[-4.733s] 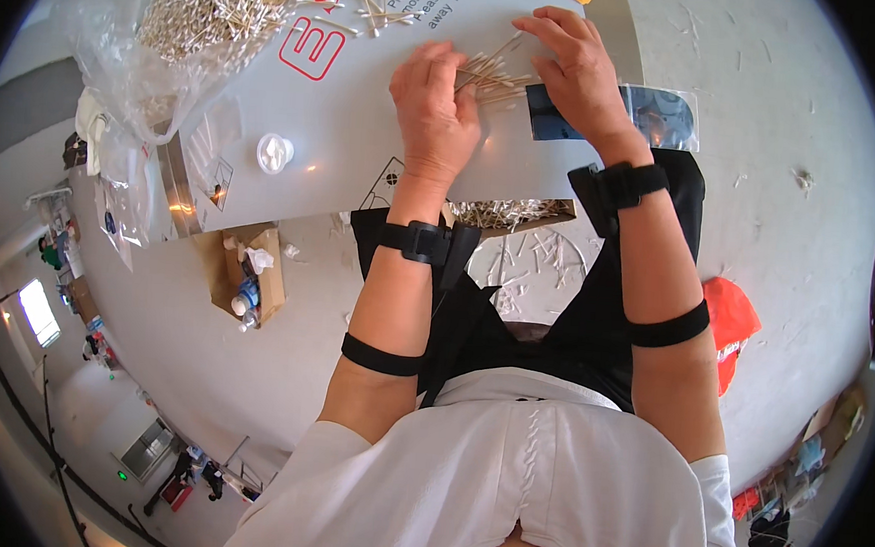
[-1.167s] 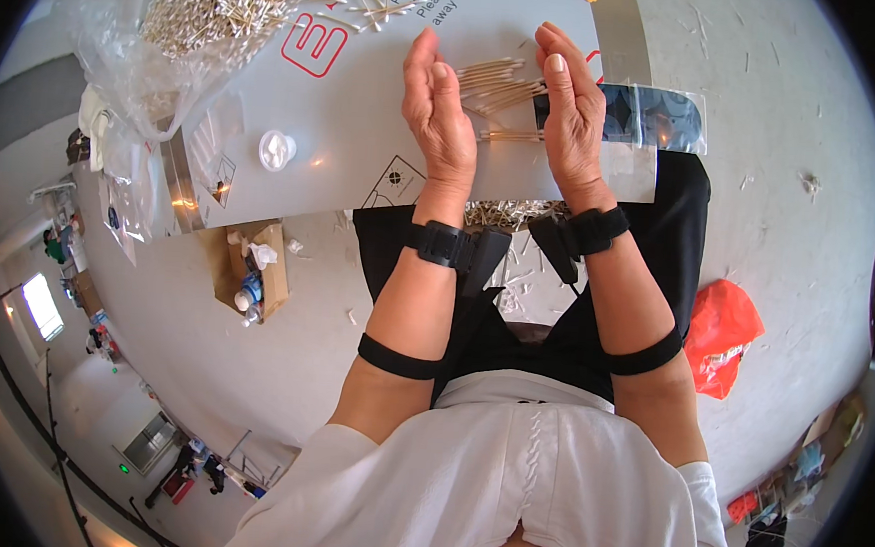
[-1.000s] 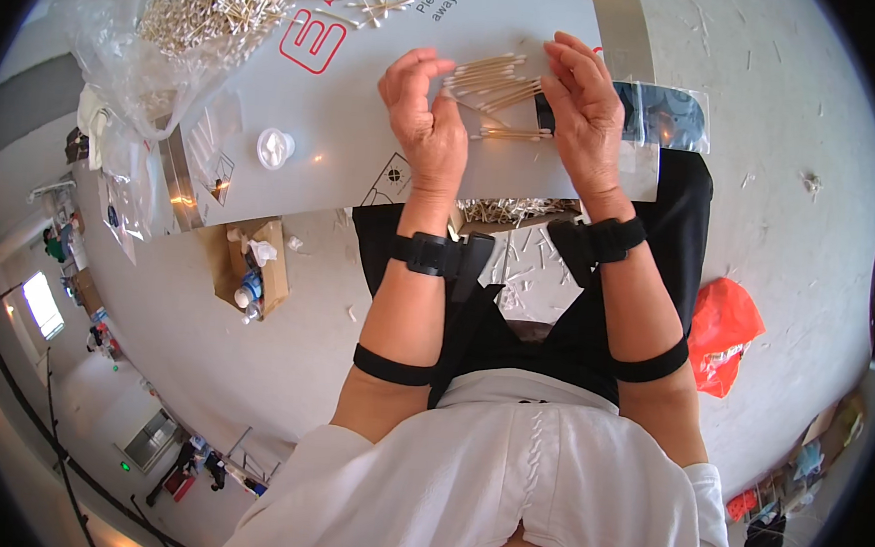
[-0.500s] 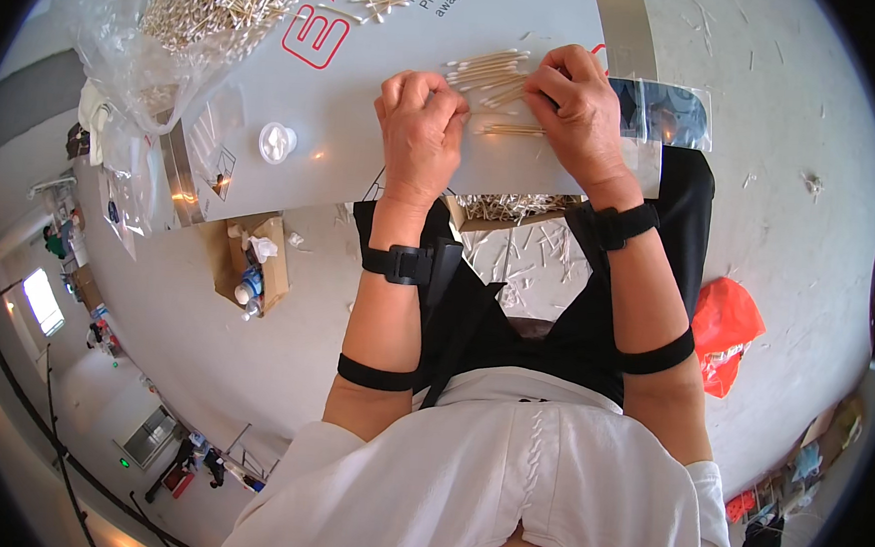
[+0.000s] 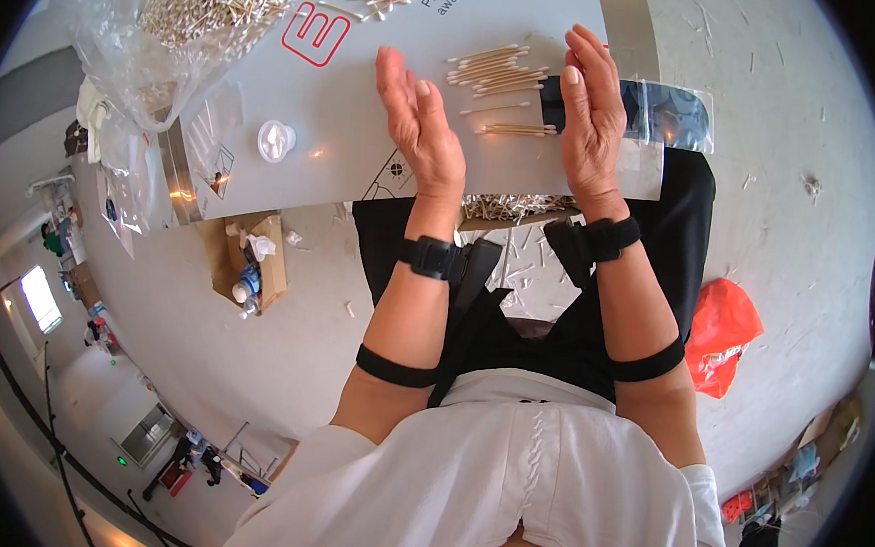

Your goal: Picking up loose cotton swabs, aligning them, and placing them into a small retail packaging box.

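Both left hand (image 5: 428, 136) and right hand (image 5: 594, 123) show uncurled, empty grips, flanking cotton swabs (image 5: 497, 75) at twelve o'clock: presumably light, stiff, snappable; best held mid-shaft.

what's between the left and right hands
In the head view, cotton swabs lie there on the grey board, plus a dark packet's left end.

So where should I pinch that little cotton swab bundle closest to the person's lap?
I'd pinch the cotton swab bundle around its middle, coming from above: it lies flat and crosswise, its slim sticks side by side with white tips at both ends.
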`<state>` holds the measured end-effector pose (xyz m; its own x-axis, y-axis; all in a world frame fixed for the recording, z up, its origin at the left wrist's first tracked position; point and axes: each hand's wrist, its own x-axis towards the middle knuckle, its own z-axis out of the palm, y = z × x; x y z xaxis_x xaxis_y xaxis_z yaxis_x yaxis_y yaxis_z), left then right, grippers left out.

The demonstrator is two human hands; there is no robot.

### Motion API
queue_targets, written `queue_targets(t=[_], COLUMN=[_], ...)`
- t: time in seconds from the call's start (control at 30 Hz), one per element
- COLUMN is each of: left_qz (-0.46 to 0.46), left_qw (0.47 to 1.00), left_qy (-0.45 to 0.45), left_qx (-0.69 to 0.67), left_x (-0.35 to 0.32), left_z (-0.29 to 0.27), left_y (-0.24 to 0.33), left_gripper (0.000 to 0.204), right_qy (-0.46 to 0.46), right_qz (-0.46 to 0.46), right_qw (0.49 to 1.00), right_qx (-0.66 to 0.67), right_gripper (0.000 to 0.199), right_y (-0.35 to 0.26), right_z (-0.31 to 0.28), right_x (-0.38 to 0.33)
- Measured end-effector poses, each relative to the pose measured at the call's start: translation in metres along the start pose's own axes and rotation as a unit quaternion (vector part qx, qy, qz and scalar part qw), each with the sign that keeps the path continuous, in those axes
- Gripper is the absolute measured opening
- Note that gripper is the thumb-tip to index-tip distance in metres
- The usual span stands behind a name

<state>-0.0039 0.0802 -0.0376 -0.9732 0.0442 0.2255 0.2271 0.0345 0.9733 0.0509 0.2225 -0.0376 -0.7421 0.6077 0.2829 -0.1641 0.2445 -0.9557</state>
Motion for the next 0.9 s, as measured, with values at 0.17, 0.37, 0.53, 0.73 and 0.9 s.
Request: queue_targets(t=[0.17,0.37,0.53,0.73,0.9], left_qz=[0.001,-0.010,-0.027,-0.039,-0.042], left_qw=[1.000,0.999,0.993,0.992,0.991], left_qy=[-0.010,-0.037,-0.030,0.054,0.050], left_qx=[0.013,-0.018,-0.110,-0.112,-0.118], left_x=[0.011,0.009,0.010,-0.006,-0.013], left_z=[0.020,0.031,0.028,0.028,0.039], left_y=[-0.004,-0.001,-0.002,0.002,0.005], left_gripper=[0.057,0.055,0.056,0.060,0.060], right_qy=[-0.016,-0.041,0.009,0.064,0.058], right_qz=[-0.024,-0.002,0.017,0.067,0.063], right_qw=[1.000,0.999,0.996,0.988,0.994], right_qx=[0.013,0.003,0.091,0.124,0.066], right_gripper=[0.037,0.038,0.039,0.039,0.041], right_y=[0.012,0.000,0.012,0.002,-0.004], right_z=[0.017,0.031,0.029,0.017,0.026], right_x=[0.014,0.009,0.005,-0.011,-0.012])
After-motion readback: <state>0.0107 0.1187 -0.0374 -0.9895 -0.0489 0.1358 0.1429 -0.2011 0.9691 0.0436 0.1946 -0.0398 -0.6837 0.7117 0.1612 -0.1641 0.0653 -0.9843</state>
